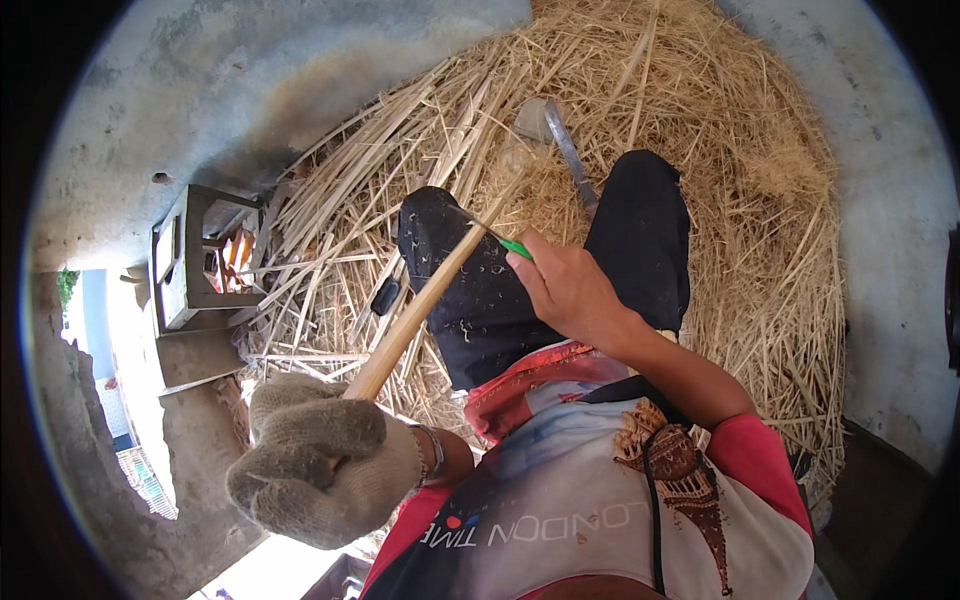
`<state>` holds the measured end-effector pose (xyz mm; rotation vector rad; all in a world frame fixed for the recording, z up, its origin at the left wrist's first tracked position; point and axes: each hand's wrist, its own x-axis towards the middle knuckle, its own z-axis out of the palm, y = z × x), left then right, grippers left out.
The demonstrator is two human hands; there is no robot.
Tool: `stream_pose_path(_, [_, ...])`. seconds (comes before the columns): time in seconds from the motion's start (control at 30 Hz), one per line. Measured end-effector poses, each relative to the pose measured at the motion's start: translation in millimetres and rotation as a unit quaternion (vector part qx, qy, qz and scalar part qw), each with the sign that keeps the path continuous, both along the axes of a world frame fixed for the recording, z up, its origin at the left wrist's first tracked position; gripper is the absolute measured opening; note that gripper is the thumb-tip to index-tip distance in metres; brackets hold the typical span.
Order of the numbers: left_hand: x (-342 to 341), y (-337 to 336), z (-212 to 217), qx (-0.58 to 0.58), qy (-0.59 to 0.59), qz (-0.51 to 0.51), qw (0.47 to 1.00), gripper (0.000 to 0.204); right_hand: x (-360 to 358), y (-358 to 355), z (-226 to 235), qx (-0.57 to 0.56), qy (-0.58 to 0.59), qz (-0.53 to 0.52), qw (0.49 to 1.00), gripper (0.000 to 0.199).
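Observation:
My left hand (315, 460), in a thick grey-brown knitted glove, is closed around the near end of a long pale strip of wood or bamboo (400, 335). The strip slants up and away to the right across my left thigh, narrowing toward its far end. In my bare right hand (575, 290) is a small knife (515, 247) with a green handle. Its thin dark blade lies across the strip near my left knee and appears to touch it. Shavings dot my dark trousers (470, 330).
A deep heap of straw-like shavings (740, 220) surrounds my legs. Beyond my knees lies a long metal blade (570, 155) beside a grey block (533, 120). Long split strips (330, 250) pile at the left, near a wooden box frame (185, 265). A small black object (385, 297) lies by my left knee.

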<state>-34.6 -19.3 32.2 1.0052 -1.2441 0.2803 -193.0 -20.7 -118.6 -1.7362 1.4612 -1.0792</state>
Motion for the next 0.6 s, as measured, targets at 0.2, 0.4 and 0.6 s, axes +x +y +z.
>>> stream_pose_path(0.2, [1,-1,-5,-0.017,0.037,-0.028,0.999,0.034,9,-12,-42,0.098,0.181,-0.049,0.977,0.022])
stream_pose_path(0.4, [1,-7,-4,-0.065,0.125,0.023,0.990,0.031,23,-8,-21,-0.012,0.098,-0.006,0.995,0.021])
stream_pose_path(0.6, [1,1,0,-0.008,0.022,-0.123,0.992,0.032,-1,-38,-60,0.076,0.174,-0.054,0.980,0.022])
